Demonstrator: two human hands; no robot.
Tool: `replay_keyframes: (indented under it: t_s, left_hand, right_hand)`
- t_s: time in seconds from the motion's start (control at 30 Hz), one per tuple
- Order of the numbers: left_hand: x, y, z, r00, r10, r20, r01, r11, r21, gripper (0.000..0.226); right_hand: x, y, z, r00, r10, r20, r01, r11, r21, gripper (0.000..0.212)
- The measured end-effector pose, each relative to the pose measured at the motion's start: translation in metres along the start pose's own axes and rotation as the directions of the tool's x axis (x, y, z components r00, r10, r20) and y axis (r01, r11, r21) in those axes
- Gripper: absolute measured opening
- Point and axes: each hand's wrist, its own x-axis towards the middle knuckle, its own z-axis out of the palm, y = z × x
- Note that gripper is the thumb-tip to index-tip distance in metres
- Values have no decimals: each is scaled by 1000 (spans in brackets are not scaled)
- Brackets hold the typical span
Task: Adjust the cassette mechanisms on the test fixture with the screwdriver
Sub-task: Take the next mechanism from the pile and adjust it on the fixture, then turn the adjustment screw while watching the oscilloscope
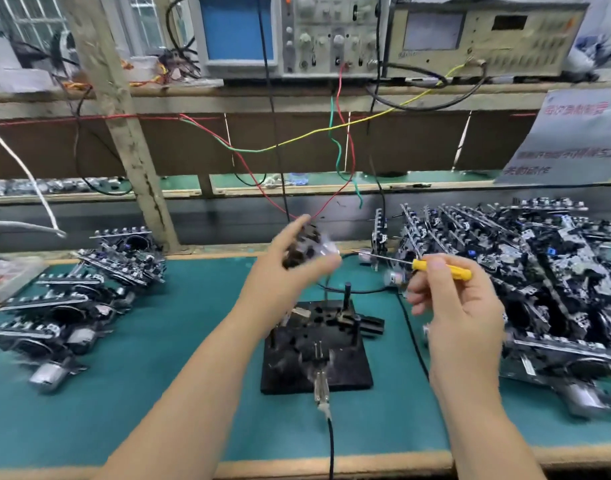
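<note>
Here the screwdriver [435, 266] lies crosswise, tip leftward

The test fixture [316, 355] sits mid-table [124, 410], cassette mechanisms piled left [72, 306] and right [539, 289], instruments [332, 32] seemingly shelved behind.

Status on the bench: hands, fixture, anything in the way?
Left hand holds a blurred cassette mechanism above the bench. Right hand pinches the yellow screwdriver. Test fixture bare, nothing seated. No obstruction seen.
</note>
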Motion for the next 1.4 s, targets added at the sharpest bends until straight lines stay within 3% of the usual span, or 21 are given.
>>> replay_keyframes:
  t_s: [0.07, 0.13, 0.2, 0.47, 0.63, 0.77, 0.87, 1.07, 1.17, 1.4]
  left_hand:
    - [-18, 4, -5, 978, -184, 101, 210, 844, -494, 57]
    - [-34, 4, -10, 964, -203, 172, 265, 707, -655, 60]
    - [-47, 2, -13, 969, -196, 151, 245, 669, -701, 63]
    - [-63, -2, -22, 974, -214, 78, 202, 657, -726, 66]
    - [-64, -3, -22, 990, -135, 30, 120, 739, -663, 43]
    - [-67, -3, -12, 998, -60, -32, 33, 842, -539, 54]
    - [-68, -4, -7, 998, -14, -54, -19, 826, -563, 71]
    - [-70, -3, -2, 999, 15, -50, -38, 867, -497, 69]
    - [-71, -4, -3, 999, 25, -32, -37, 880, -473, 68]
    - [-72, -5, -9, 997, 40, -62, -64, 890, -452, 66]
  right_hand:
    - [-2, -8, 4, 998, -3, 67, -2, 997, 82, 14]
    - [-7, -13, 10, 987, -9, 162, -10, 993, 114, 14]
    - [-11, -14, 16, 976, -3, 219, -23, 993, 117, 12]
    - [-21, -9, 24, 966, 30, 257, -49, 996, 70, 13]
    - [-19, -11, 24, 956, 88, 279, -112, 991, 69, 12]
    - [-12, -13, 24, 948, 194, 254, -229, 967, 115, 16]
    - [-9, -14, 23, 932, 264, 250, -307, 939, 154, 19]
    - [-13, -13, 24, 975, 162, 152, -186, 969, 163, 3]
    - [-14, -14, 19, 983, 76, 166, -90, 992, 83, 9]
    - [-10, -9, 16, 935, 200, 293, -199, 979, -32, 33]
